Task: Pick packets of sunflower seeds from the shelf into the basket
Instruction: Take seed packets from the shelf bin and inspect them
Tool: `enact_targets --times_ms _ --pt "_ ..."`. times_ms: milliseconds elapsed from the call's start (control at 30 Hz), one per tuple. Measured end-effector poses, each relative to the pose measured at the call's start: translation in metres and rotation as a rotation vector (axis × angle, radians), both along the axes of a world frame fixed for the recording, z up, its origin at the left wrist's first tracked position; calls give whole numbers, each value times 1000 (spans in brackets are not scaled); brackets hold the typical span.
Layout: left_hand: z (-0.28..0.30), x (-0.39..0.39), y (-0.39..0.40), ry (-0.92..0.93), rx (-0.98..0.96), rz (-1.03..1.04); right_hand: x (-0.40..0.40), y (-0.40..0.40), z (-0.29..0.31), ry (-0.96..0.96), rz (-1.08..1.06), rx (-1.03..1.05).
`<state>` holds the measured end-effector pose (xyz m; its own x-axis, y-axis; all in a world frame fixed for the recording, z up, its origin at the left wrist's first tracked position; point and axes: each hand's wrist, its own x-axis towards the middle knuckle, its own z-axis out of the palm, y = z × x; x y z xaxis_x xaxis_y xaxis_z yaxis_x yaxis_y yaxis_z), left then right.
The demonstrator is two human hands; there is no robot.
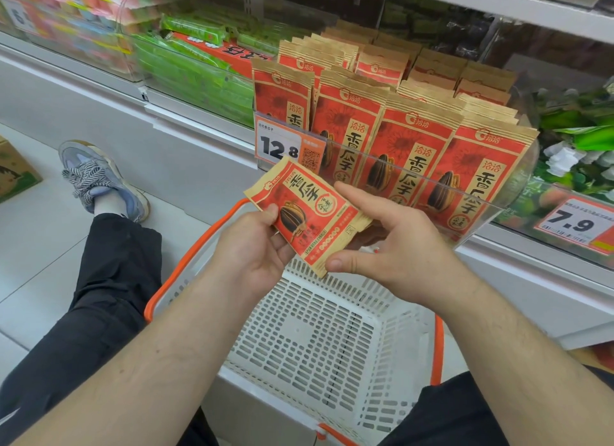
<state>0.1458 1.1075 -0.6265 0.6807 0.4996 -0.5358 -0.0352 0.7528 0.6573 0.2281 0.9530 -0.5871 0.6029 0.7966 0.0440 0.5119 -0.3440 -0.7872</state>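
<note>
A red and tan packet of sunflower seeds (307, 213) is held above the white basket (332, 339). My left hand (255, 249) grips its left edge, thumb on the front. My right hand (392, 246) holds its right side between thumb and forefinger. Rows of the same sunflower seed packets (395, 136) stand upright on the shelf behind a clear plastic guard (432, 186). The basket has orange handles (189, 256) and holds nothing I can see.
Price tags reading 12.8 (279, 146) and 7.9 (571, 224) hang on the shelf front. Green packets (192, 63) fill the bin to the left, green and white goods (578, 139) lie to the right. My leg and shoe (99, 176) stretch along the floor at left.
</note>
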Motion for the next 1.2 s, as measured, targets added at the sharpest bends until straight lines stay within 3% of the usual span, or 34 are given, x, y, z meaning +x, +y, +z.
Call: enact_targets --times_ms 433,567,767,1000,1200 --pt "-11 2 0 20 76 44 8 -2 -5 66 76 -5" --pt "-7 1 2 30 318 129 10 -2 -7 104 0 34" --pt "3 10 2 -60 747 34 21 11 5 78 -208 100" --pt "32 32 12 -180 994 -232 32 10 41 352 -238 217" --pt "88 65 25 -176 1225 -170 43 15 74 606 -450 494"
